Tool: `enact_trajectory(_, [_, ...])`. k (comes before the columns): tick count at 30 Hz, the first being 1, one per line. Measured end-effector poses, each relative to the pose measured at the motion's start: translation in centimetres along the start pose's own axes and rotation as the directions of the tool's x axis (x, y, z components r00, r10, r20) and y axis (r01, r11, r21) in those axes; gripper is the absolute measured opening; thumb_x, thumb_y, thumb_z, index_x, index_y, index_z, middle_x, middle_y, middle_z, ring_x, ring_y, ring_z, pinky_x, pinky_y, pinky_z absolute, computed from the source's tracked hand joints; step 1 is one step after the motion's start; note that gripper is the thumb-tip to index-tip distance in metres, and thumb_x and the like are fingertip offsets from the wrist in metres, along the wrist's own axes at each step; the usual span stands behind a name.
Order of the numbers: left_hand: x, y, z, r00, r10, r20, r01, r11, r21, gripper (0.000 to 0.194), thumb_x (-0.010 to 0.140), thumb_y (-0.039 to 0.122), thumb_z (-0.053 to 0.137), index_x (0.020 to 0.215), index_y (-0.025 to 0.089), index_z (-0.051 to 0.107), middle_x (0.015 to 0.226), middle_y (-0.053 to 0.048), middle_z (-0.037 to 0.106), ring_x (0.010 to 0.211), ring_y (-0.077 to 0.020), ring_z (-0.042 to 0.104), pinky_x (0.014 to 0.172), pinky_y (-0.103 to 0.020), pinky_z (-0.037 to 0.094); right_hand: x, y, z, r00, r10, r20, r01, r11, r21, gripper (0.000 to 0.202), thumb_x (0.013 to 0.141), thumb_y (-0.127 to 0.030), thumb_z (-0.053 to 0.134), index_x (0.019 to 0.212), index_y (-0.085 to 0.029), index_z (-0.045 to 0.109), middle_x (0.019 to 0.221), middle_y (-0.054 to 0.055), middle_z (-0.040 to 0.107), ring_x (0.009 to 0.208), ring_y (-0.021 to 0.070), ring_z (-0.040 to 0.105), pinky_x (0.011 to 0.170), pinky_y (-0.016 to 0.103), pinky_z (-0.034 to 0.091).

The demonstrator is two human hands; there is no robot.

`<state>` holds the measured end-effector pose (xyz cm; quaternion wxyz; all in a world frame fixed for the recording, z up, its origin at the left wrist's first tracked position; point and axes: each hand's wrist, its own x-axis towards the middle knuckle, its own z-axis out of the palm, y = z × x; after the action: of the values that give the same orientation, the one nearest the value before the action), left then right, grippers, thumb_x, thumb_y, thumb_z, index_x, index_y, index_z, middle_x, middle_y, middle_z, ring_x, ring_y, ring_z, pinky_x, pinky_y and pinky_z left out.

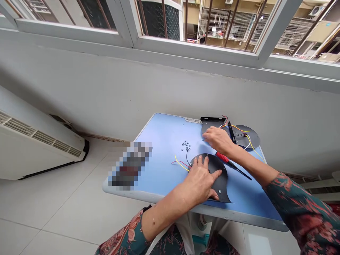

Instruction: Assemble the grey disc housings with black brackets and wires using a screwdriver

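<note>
Below a barred window [198, 45], a pale wall [106, 81] rose behind our blue table [159, 131], and the near plate [223, 179], dark and rounded at its far side, lay by the table's front edge. Our left hand [199, 179] rested on the near plate, fingers spread across its face and grasping nothing that we could see. Beyond the near plate hung our right hand [218, 140], its fingers bent together; we could not tell whether they pinched anything. Just right of the near plate we had a red-handled screwdriver [233, 165], and beyond its left side a cluster of small screws [186, 145]. Thin wires [182, 166] stretched out from its left edge. Farther off, beyond its right side, lay two more dark plates [253, 137], loose coloured leads [236, 127] trailing over them.
</note>
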<state>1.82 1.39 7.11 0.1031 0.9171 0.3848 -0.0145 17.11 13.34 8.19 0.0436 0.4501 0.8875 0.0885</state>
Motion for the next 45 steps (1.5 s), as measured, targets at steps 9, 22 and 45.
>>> enact_trajectory(9, [-0.1,-0.2,0.4,0.998,0.023,-0.06,-0.021,0.999,0.034,0.085,0.077,0.07,0.073,0.149,0.03,0.053,0.148,-0.023,0.052,0.133,-0.0456,0.051,0.106,-0.059,0.042,2.4,0.0,2.0,0.99,-0.139,-0.01,0.138,0.99,-0.029,0.025,0.093,-0.007,0.05,0.088,-0.012,0.074,0.098,0.016,0.068,0.095,0.0238,0.053,0.079,0.036,0.035])
enact_trajectory(22, [-0.1,0.0,0.0,0.999,0.021,-0.033,-0.02,0.999,0.037,0.082,0.08,0.066,0.074,0.151,0.031,0.052,0.141,-0.022,0.055,0.124,-0.0424,0.054,0.104,-0.055,0.043,-1.5,1.4,0.8,0.99,0.054,-0.134,-0.033,0.988,0.15,0.028,0.102,-0.019,0.049,0.102,-0.016,0.077,0.107,0.011,0.071,0.096,0.0205,0.055,0.08,0.031,0.036])
enact_trajectory(45, [-0.3,-0.1,0.1,0.999,0.036,-0.04,-0.033,0.998,0.059,0.079,0.081,0.063,0.074,0.15,0.03,0.053,0.145,-0.023,0.053,0.127,-0.0435,0.054,0.103,-0.055,0.045,-10.6,0.9,-0.6,0.892,0.433,0.125,-0.256,0.257,0.932,0.014,0.079,-0.03,0.068,0.081,-0.018,0.064,0.066,0.001,0.068,0.055,0.0131,0.062,0.053,0.026,0.053])
